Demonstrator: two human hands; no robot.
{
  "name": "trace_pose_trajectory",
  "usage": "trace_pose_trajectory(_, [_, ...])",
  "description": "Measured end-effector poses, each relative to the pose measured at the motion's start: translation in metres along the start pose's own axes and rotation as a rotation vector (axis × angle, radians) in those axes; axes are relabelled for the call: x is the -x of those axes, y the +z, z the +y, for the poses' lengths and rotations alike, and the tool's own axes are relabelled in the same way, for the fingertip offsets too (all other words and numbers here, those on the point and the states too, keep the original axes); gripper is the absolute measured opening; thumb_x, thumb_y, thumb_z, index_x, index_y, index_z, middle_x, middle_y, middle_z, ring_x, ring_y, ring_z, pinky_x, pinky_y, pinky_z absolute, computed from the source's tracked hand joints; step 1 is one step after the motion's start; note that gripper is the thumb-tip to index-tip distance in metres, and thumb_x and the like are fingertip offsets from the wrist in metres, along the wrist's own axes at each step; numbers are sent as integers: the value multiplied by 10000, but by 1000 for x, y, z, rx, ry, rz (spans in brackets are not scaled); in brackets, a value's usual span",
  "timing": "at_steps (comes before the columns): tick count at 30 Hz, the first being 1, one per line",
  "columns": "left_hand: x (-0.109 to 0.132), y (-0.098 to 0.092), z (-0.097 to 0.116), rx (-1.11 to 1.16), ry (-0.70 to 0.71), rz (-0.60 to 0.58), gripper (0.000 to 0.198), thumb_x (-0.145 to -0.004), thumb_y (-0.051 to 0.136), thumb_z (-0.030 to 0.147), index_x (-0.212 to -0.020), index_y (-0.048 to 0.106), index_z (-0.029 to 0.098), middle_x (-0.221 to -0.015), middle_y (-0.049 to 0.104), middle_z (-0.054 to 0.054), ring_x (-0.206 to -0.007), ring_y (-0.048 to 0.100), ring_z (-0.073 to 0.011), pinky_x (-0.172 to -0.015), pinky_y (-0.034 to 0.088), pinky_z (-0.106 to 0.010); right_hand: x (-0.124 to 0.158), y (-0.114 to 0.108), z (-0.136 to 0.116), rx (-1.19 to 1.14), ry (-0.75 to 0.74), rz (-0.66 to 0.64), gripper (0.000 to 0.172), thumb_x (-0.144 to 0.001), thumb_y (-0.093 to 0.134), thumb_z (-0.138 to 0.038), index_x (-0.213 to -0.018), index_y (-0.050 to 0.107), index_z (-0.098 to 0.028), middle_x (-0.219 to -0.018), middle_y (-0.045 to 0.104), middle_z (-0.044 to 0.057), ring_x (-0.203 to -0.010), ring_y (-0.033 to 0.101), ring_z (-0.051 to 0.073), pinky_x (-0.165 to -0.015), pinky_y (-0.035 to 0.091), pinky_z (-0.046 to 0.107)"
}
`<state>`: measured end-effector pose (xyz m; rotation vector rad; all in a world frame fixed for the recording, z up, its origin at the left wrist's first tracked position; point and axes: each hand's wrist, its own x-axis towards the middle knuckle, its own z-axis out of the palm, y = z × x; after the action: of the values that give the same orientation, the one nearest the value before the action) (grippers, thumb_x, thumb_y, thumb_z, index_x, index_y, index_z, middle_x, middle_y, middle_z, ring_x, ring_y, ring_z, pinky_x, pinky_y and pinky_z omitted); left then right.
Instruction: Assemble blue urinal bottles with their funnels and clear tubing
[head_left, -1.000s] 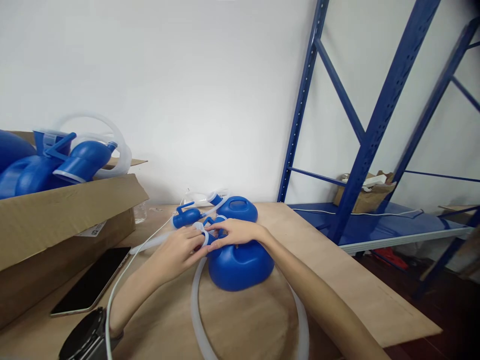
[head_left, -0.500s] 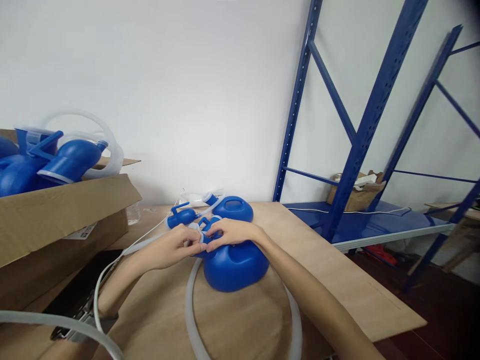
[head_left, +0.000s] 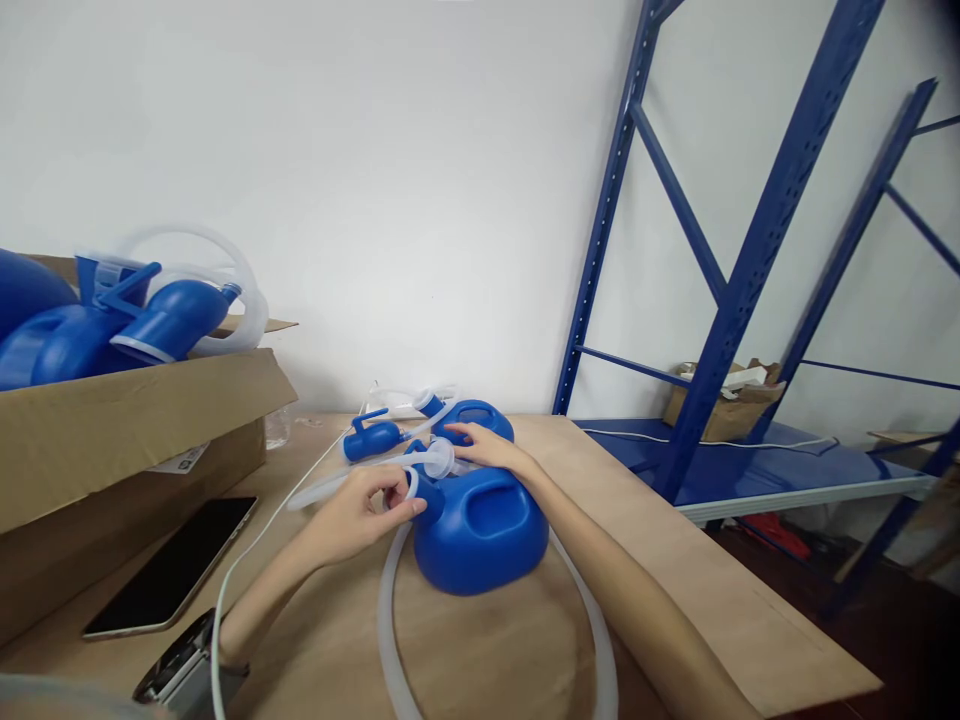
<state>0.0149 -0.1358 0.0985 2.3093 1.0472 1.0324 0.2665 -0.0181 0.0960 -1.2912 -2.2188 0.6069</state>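
Observation:
A blue plastic jug (head_left: pixel 480 545) with a recessed handle lies on the brown work surface before me. My left hand (head_left: pixel 367 515) is closed at its left end, thumb and fingers on the rim of the jug's neck. Above the neck is a translucent round cap (head_left: pixel 439 458) with a whitish hose running left from it. My right hand (head_left: pixel 487 446) reaches over the jug, its fingertips at the cap's right side. Those fingers are bent round the cap's edge. A pale hose (head_left: pixel 390 610) loops on the surface in front of the jug.
Behind stand another blue jug (head_left: pixel 474 415) and a small blue urinal-shaped funnel (head_left: pixel 372 440). Left is a cardboard box (head_left: pixel 142 425) heaped with blue jugs and hoses. A dark tablet (head_left: pixel 176 560) lies below it, a white cable (head_left: pixel 259 530) alongside. Blue shelving (head_left: pixel 739 270) rises at right.
My right hand has moved up and away from the jug's neck and now is at the translucent cap above it. My left hand stays at the neck. The view has shifted slightly.

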Motion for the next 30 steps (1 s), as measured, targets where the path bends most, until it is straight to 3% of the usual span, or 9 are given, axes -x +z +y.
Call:
trace_pose_trajectory(5, [0,9,-25,97,-89,451,360,-951,534,502,-794,634,193,-804,665,-18,-761,614,-170,-700,487,-274,5,-4,0,-66,-20,-226,671,-951,607,-557,-1535,482,-250,-1582,479,88,-1452,455,321,-1226,317,464])
trace_pose_trajectory(7, [-1,9,-43,40,-125,537,342,-961,520,508,-933,661,198,-987,700,-55,-917,651,-209,-754,525,-298,4,-2,0,-77,-47,-272,690,-943,607,-590,-1536,481,-260,-1603,450,73,-1483,410,321,-1246,285,459])
trace_pose_trajectory(9, [-2,8,-61,-142,-106,507,356,-971,505,499,-1086,672,206,-1194,682,-91,-1087,632,-253,-847,538,-352,2,1,3,-64,-77,-307,691,-906,654,-605,-1495,539,-261,-1616,431,65,-1514,354,325,-1269,232,455])
trace_pose_trajectory(12, [0,3,-82,-489,14,359,414,-979,510,465,-1273,646,208,-1295,655,-125,-1239,558,-311,-1024,477,-463,-2,5,8,-58,-83,-342,661,-886,690,-589,-1442,599,-245,-1608,443,74,-1510,362,320,-1272,230,441])
trace_pose_trajectory(14, [3,-2,-87,-696,12,291,381,-1008,478,410,-1276,666,216,-1252,672,-134,-1221,556,-324,-982,491,-459,-2,6,9,-67,-54,-348,658,-897,678,-582,-1447,593,-231,-1577,484,89,-1469,428,322,-1251,283,435])
trace_pose_trajectory(17, [7,-14,-81,-895,-113,325,362,-1048,411,363,-1231,698,241,-1165,687,-127,-1148,574,-303,-774,515,-354,2,3,4,-76,14,-381,698,-899,675,-575,-1482,552,-211,-1540,524,109,-1409,500,329,-1215,347,432])
trace_pose_trajectory(22, [14,-30,-66,-991,-372,449,395,-1067,365,407,-1182,709,251,-1118,670,-110,-1102,570,-279,-577,431,-269,7,0,-3,-88,69,-394,738,-893,678,-593,-1508,513,-220,-1527,541,97,-1377,519,333,-1192,370,434])
trace_pose_trajectory(26, [13,-21,-61,-1027,-443,295,395,-1059,357,342,-1116,725,211,-1163,648,-150,-1136,578,-316,-584,448,-287,9,1,-5,-111,61,-408,737,-912,670,-579,-1520,497,-202,-1547,522,92,-1393,505,337,-1186,377,397])
trace_pose_trajectory(30, [7,-5,-57,-972,-577,147,429,-1056,279,266,-1160,680,156,-1028,710,-165,-947,692,-332,-661,484,-356,10,0,-9,-131,32,-453,730,-944,636,-558,-1558,444,-214,-1544,528,77,-1383,524,313,-1159,411,351])
